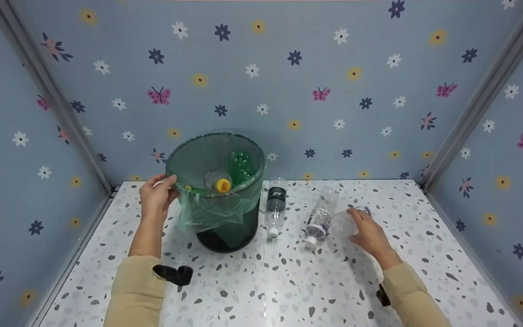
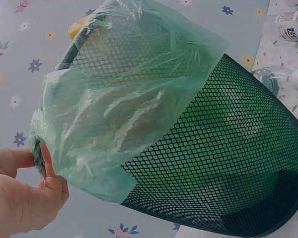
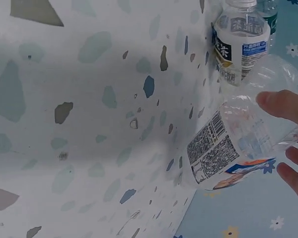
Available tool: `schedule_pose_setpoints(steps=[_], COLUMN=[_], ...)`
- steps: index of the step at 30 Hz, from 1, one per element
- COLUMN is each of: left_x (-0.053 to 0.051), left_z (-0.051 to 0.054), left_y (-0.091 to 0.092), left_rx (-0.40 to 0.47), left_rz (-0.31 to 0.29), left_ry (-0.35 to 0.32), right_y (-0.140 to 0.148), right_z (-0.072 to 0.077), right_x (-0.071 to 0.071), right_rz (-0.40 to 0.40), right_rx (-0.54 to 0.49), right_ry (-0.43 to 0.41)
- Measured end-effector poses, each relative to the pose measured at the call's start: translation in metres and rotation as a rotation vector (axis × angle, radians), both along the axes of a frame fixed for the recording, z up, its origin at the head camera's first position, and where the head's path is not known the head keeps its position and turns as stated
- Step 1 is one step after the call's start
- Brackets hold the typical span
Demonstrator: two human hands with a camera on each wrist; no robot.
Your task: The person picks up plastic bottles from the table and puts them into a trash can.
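Note:
My left hand [image 1: 155, 195] pinches the lined rim of a dark mesh trash bin [image 1: 239, 236] at its left side. A thin green liner bag [image 2: 104, 114] is folded over that rim, with thumb and fingers on its edge in the left wrist view. The bin holds a green bottle [image 1: 242, 165] and a clear bottle with a yellow cap [image 1: 223, 185]. On the right, my right hand [image 1: 370, 234] grips a clear plastic bottle [image 3: 248, 129], thumb on the near side and fingers on the other. This bottle is tilted, its label low in the right wrist view.
Two more clear bottles lie on the speckled white tabletop [image 1: 261, 290]: a dark-labelled bottle [image 1: 276, 206] beside the bin, and a white-labelled bottle [image 1: 319, 220] near my right hand. Flower-patterned walls [image 1: 288, 81] enclose the back and both sides.

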State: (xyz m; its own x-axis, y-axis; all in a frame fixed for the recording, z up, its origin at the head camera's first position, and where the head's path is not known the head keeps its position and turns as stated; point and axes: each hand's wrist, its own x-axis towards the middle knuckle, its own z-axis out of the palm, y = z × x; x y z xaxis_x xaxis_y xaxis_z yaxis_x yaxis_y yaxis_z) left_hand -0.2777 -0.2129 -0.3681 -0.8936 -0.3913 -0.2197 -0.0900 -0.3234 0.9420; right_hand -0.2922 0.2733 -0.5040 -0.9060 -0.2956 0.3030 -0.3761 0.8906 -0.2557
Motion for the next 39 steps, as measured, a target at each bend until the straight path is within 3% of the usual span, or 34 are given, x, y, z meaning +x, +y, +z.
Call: schedule_pose_setpoints(steps=[7,16,24,34,39], left_x=[0.001,0.0,0.002,0.0,0.0], left_z=[-0.001,-0.001,0.001,0.0,0.0], left_y=[0.0,0.0,0.0,0.001,0.001], left_rx=[-0.007,-0.018,-0.014,-0.029,-0.027], left_rz=[0.0,0.011,0.003,0.015,0.009], left_ry=[0.002,0.001,0.007,0.002,-0.001], right_y=[-0.005,-0.017,-0.031,-0.061,-0.069], right_z=[0.008,0.024,0.043,0.077,0.085], right_x=[0.013,0.026,0.037,0.061,0.057], right_rz=[-0.063,-0.031,-0.053,-0.08,-0.042], right_rx=[-0.203,-0.494,-0.684,-1.039,-1.261], right_ry=[0.009,0.14,0.219,0.209,0.152])
